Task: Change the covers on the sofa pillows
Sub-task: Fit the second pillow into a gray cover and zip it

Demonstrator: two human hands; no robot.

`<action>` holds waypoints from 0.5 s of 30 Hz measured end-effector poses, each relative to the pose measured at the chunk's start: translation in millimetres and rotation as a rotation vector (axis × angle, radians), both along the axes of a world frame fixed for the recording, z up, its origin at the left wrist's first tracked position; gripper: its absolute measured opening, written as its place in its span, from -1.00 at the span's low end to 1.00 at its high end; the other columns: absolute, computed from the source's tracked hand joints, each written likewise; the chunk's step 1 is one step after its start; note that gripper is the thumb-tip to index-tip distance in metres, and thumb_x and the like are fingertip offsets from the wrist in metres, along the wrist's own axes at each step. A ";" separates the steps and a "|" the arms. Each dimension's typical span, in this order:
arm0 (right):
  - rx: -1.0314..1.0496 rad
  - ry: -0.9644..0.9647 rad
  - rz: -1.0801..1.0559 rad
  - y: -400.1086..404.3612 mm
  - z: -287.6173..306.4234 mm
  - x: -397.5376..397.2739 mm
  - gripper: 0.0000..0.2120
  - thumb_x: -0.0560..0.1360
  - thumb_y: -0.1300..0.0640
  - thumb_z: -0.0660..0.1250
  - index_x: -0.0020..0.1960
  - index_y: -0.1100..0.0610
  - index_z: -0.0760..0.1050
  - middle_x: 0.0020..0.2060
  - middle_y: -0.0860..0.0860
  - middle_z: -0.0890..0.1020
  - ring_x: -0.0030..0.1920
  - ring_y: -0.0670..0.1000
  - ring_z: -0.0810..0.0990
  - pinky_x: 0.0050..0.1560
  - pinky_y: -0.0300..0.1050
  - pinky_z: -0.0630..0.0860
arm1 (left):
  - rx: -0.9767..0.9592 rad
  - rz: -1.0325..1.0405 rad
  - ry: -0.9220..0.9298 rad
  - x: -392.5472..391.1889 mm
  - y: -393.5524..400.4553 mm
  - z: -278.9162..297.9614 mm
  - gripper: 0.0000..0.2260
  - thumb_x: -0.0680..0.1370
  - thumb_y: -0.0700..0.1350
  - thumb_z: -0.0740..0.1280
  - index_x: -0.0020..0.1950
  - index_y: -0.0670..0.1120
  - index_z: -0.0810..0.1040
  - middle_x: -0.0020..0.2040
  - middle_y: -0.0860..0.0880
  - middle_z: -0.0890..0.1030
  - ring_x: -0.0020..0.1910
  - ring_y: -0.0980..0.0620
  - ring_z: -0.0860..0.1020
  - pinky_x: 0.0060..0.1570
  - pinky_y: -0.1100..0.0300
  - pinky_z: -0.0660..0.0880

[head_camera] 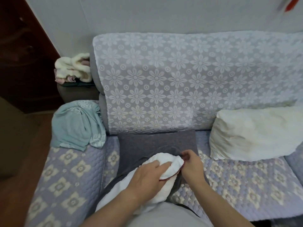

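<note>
A white pillow [164, 164] is gripped at its end by the left hand [147, 179], while the edge of a grey cover [147, 145] is pinched by the right hand [191, 163]. The cover is spread on the sofa [246, 185] seat. A bare pillow [252, 136] is propped to the right, and a blue cloth [77, 126] is draped over the armrest.

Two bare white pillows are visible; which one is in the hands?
The white pillow on the grey cover, gripped by the left hand. The other pillow lies untouched at right.
</note>
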State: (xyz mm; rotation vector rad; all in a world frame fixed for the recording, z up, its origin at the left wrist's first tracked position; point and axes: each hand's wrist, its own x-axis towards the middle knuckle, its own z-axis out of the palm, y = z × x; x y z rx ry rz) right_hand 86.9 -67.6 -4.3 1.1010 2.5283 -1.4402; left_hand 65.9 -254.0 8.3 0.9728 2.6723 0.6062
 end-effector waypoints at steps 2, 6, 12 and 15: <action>-0.208 -0.007 -0.050 0.5 5.8 -6.6 -0.89 0.51 0.25 0.38 -0.08 0.06 0.62 -0.18 0.04 0.70 -0.07 0.08 0.68 -0.07 -0.03 0.61 | 0.054 -0.044 0.157 1.1 0.1 1.4 -0.64 0.56 0.20 0.26 0.33 0.16 0.50 0.05 0.02 0.49 0.06 -0.08 0.51 -0.02 0.07 0.46; -0.762 0.009 -0.174 -0.1 18.1 -17.9 -0.82 0.47 0.40 0.31 -0.17 0.23 0.66 -0.19 0.25 0.70 -0.19 0.19 0.67 -0.05 0.13 0.61 | 0.247 -0.173 0.094 3.1 -7.9 -2.9 -0.61 0.66 0.17 0.20 0.32 -0.07 0.53 0.40 0.02 0.47 0.44 0.03 0.37 0.43 0.11 0.28; -0.595 -0.038 -0.039 -2.2 18.9 -19.6 -0.92 0.42 0.38 0.31 -0.16 0.24 0.52 -0.23 0.17 0.63 -0.25 0.08 0.59 -0.22 -0.02 0.53 | 0.317 -0.057 -0.121 -0.9 -5.9 5.3 -0.69 0.70 0.02 0.08 0.11 -0.04 0.59 0.08 0.08 0.66 0.09 0.14 0.53 0.19 0.17 0.41; 0.223 -0.066 0.396 -2.9 17.0 -23.9 -0.82 0.42 0.28 0.34 -0.10 0.10 0.36 -0.32 0.01 0.56 -0.28 0.07 0.56 -0.32 0.00 0.44 | 0.230 -0.160 -0.149 1.4 1.7 8.0 -0.79 0.67 0.01 0.15 0.00 -0.03 0.52 -0.02 0.06 0.61 -0.02 0.08 0.49 0.09 0.07 0.44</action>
